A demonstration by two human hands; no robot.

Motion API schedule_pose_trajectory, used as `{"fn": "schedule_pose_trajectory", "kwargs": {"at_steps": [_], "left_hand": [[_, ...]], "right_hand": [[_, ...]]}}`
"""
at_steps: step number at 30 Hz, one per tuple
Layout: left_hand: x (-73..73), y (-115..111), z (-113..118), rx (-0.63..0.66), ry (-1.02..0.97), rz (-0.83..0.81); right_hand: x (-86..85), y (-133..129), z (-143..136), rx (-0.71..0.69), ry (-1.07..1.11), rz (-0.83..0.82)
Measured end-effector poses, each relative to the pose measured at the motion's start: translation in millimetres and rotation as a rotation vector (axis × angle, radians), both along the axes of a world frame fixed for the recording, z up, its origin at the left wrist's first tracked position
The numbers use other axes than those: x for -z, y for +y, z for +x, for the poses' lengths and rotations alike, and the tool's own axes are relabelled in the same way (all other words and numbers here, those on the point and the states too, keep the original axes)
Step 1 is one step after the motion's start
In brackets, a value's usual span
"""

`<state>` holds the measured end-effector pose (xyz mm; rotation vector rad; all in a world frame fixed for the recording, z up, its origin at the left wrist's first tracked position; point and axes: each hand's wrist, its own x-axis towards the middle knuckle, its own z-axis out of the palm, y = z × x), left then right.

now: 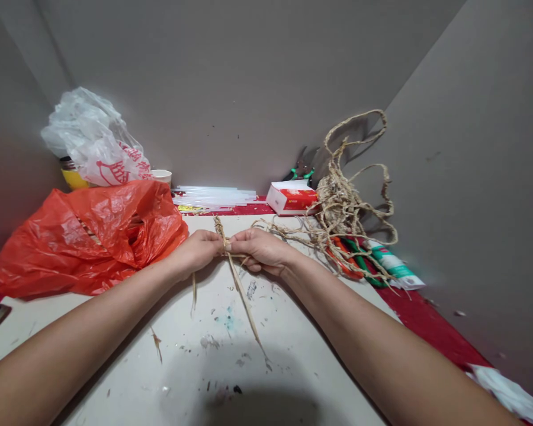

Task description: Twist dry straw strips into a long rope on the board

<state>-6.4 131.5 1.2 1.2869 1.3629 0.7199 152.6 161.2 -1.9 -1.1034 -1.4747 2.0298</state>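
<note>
Both hands meet near the far edge of the white board, pinching a braided straw cord (pixel 219 226). My left hand (pixel 201 251) is closed on the cord from the left side. From the right, my right hand (pixel 263 248) grips it, thumb and forefinger together and the other fingers curled beneath. The braided end points away past the fingertips. A long loose straw strand (pixel 247 307) runs from the hands toward me over the board, and a shorter strand (pixel 194 293) hangs below my left hand.
An orange-red plastic bag (pixel 71 236) lies left, with a clear bag (pixel 93 130) and white cup (pixel 161 176) behind. Clear sticks (pixel 215 197), a tissue pack (pixel 292 198), green-handled pliers (pixel 302 173) and tangled straw rope (pixel 337 201) line the back. A tube (pixel 397 267) lies right.
</note>
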Motion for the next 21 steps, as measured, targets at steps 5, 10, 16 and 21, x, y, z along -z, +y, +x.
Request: {"fn": "schedule_pose_trajectory", "kwargs": {"at_steps": [5, 10, 16, 21], "left_hand": [[-0.7, 5.5, -5.9, 0.013, 0.054, 0.000], [0.5, 5.2, -5.6, 0.034, 0.080, 0.001], [-0.5, 3.7, -7.1, 0.026, 0.082, 0.010], [-0.5, 3.9, -7.4, 0.012, 0.042, 0.007]], "right_hand": [[0.6, 1.3, 2.4, -0.026, -0.101, 0.124], [4.1, -1.1, 1.3, 0.005, -0.259, 0.292], [2.0, -4.5, 1.2, -0.008, -0.321, 0.442], [3.8, -3.3, 3.3, -0.031, -0.332, 0.428]]}}
